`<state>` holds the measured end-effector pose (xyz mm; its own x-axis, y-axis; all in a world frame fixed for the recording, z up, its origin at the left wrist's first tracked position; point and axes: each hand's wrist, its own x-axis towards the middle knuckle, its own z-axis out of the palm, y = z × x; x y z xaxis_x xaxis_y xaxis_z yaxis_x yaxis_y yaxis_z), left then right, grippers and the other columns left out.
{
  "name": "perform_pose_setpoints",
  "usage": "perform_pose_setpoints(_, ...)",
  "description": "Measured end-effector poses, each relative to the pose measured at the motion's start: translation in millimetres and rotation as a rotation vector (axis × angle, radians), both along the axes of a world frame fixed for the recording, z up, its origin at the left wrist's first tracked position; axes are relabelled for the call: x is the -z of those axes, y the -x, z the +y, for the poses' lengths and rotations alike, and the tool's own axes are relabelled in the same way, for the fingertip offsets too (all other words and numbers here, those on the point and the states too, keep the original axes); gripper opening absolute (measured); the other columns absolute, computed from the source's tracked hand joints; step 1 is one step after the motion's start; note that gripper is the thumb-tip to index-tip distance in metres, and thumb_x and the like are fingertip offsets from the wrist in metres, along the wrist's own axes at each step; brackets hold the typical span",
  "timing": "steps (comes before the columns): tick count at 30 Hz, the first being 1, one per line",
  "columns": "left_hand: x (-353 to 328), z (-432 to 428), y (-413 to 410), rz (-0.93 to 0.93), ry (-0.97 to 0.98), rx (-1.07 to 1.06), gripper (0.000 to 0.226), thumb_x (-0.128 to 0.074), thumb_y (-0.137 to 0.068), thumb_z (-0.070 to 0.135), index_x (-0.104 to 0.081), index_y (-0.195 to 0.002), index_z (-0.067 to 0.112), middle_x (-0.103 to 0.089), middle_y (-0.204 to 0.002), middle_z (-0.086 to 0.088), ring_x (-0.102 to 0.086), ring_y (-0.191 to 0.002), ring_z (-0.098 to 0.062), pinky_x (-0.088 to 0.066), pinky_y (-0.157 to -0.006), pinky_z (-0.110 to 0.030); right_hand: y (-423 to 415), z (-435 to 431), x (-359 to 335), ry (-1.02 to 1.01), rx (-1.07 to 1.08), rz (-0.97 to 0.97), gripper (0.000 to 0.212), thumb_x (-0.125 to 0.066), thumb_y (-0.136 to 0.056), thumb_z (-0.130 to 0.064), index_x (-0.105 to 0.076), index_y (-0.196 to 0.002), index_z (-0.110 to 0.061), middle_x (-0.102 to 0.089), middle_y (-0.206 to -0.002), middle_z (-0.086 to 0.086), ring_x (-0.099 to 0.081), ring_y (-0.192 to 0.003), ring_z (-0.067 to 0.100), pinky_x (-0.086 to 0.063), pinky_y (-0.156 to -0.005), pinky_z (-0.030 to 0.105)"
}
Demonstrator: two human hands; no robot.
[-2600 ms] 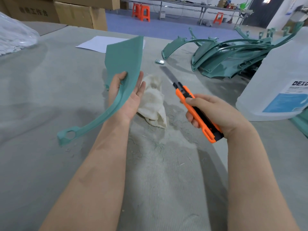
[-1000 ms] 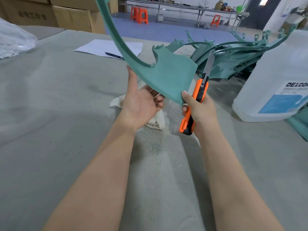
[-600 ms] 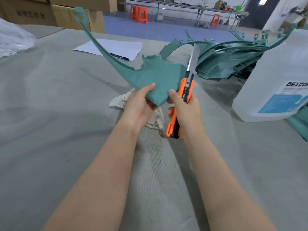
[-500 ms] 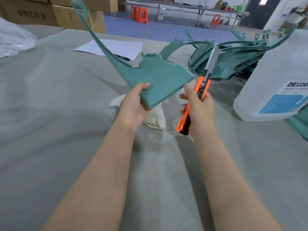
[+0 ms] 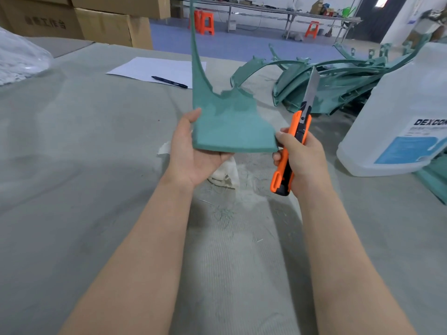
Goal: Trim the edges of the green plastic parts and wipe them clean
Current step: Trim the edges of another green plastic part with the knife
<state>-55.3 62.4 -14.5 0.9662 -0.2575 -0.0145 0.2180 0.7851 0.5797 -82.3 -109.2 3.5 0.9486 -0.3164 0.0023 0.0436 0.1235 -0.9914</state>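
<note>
Gripping the wide end of a green plastic part [image 5: 229, 126], the left hand [image 5: 193, 151] is holding it up in the air above the middle of the counter [image 5: 72, 165]. Its thumb is lying along the left edge of the face, and its fingers are curling underneath the near edge. The part is showing a matte, finely textured teal face with a rounded near rim and a jagged notch at the top. A narrow curved arm is rising from its left side and running out of view.

The right hand [image 5: 302, 160] is holding an orange-and-black utility knife [image 5: 300, 124], fingers [image 5: 278, 156] wrapping round the handle. The long blade is pointing up and away, and the thumb tip is touching the part's near right corner.

A crumpled off-white cloth [image 5: 225, 172] is lying on the counter under the hands, among green shavings. More green parts [image 5: 338, 81] are lying heaped toward the far right edge, beside a translucent jug [image 5: 399, 122] with a blue label. A pen [image 5: 169, 82] is resting on a white sheet [image 5: 154, 68] near the far edge.
</note>
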Motion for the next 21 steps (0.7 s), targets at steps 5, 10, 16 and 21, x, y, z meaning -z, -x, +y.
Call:
perform_pose_setpoints(5, -2, -5, 2, -0.156, 0.173, 0.156, 0.07, -0.046, -0.086, 0.064, -0.052, -0.133, 0.012, -0.051, -0.141, -0.013, -0.046, -0.133, -0.03, -0.037, -0.11, -0.045, -1, 8, 0, -0.063, 0.015, -0.035, 0.013, -0.058, -0.092, -0.004, -0.053, -0.087, -0.015, -0.052, -0.065, 0.0, -0.047, -0.038, 0.006, -0.043, -0.042, 0.019)
perform_pose_setpoints(10, 3, -38, 4, -0.083, -0.127, 0.018, 0.039, -0.06, -0.09, 0.028, -0.056, -0.122, 0.006, -0.068, -0.113, -0.013, -0.067, -0.098, -0.022, -0.057, -0.082, -0.035, -1, 23, 2, 0.052, -0.036, -0.104, 0.018, -0.056, -0.091, 0.001, -0.049, -0.083, -0.014, -0.052, -0.062, 0.002, -0.045, -0.037, 0.01, -0.04, -0.042, 0.022)
perform_pose_setpoints(16, 3, -29, 0, 0.076, 0.006, -0.17, 0.023, -0.061, -0.091, 0.019, -0.058, -0.113, 0.012, -0.069, -0.095, -0.006, -0.067, -0.078, -0.018, -0.056, -0.067, -0.028, 0, 21, 5, 0.264, -0.129, -0.144, 0.017, -0.061, -0.095, -0.026, -0.056, -0.089, -0.011, -0.06, -0.072, 0.007, -0.049, -0.042, 0.013, -0.041, -0.042, 0.021)
perform_pose_setpoints(21, -6, -23, 3, 0.144, 0.179, -0.17, 0.013, -0.061, -0.091, 0.017, -0.058, -0.1, 0.008, -0.061, -0.071, -0.004, -0.057, -0.051, -0.009, -0.048, -0.049, -0.018, 3, 14, 6, 0.431, -0.148, -0.125, 0.048, -0.042, -0.099, -0.051, -0.054, -0.071, -0.013, -0.054, -0.057, 0.005, -0.052, -0.043, 0.017, -0.044, -0.044, 0.025)
